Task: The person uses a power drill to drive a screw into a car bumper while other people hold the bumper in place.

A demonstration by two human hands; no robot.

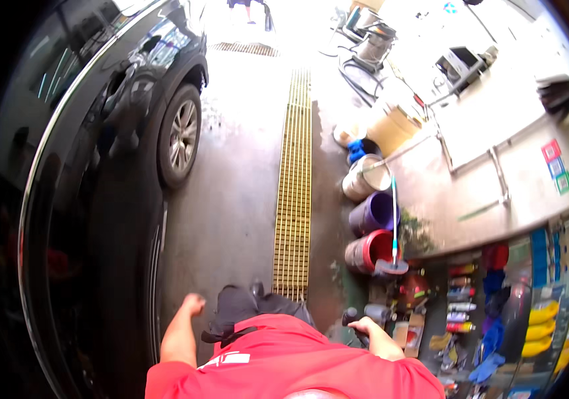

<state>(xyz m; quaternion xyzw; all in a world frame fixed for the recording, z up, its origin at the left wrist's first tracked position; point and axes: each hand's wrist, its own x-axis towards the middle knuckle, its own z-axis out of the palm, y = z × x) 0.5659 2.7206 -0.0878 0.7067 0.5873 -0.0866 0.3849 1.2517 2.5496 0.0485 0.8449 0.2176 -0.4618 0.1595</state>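
My left hand (193,304) hangs beside my dark trousers, near the side of a black car (98,219). Its fingers look curled in, and no object shows in them; the hand is slightly blurred. On the other side, my right hand (363,324) is closed around a dark hand-held tool with a rounded black end (350,316). Most of that tool's body is hidden by the hand and arm, so its exact kind does not show.
A yellow floor grate (292,193) runs ahead. Right of it stand a red bucket (359,254), a purple bucket (368,216), a whitish bucket (358,185) and a long-handled brush (394,256). Farther off is a vacuum cleaner (372,48). Shelves (497,266) hold bottles and cloths.
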